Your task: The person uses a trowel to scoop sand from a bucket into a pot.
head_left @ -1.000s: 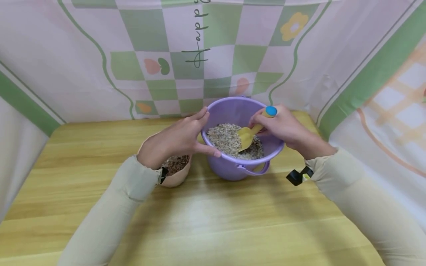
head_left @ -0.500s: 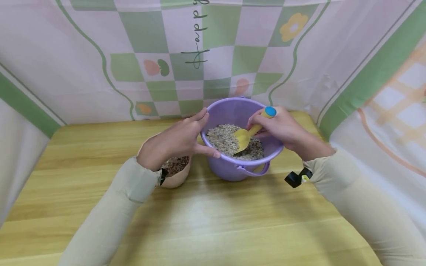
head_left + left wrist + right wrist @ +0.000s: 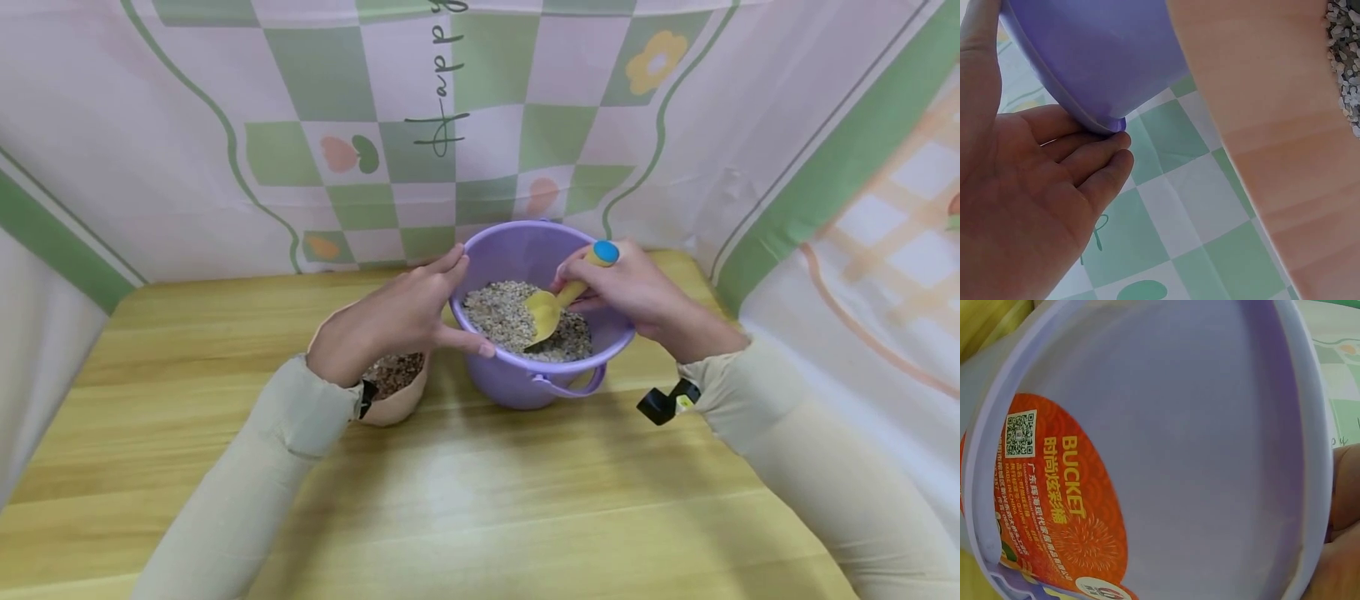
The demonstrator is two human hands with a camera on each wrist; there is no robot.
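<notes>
On the table stands a purple bucket [image 3: 517, 383] with pale gravel [image 3: 501, 310] inside. My left hand [image 3: 405, 312] rests against the bucket's left rim, thumb stretched along the near side. In the left wrist view, its fingers [image 3: 1094, 156] lie nearly straight, touching the rim. Over the bucket's right side my right hand [image 3: 626, 283] grips the handle of a yellow toy shovel [image 3: 544, 315] with a blue end. The shovel's blade sits tilted in the gravel, its tip hidden there. A red label [image 3: 1066, 506] shows inside the bucket in the right wrist view.
A peach-coloured pot [image 3: 397, 407] holding brownish pebbles [image 3: 393, 373] stands left of the bucket, partly hidden under my left wrist. Behind the wooden table [image 3: 465, 500] hangs a green-and-white checked cloth [image 3: 420, 150]. The bucket's handle [image 3: 581, 385] hangs at its front.
The shovel and my right hand have shifted slightly left in the bucket, the blade moving a little along the gravel. My left hand keeps its place on the rim.
</notes>
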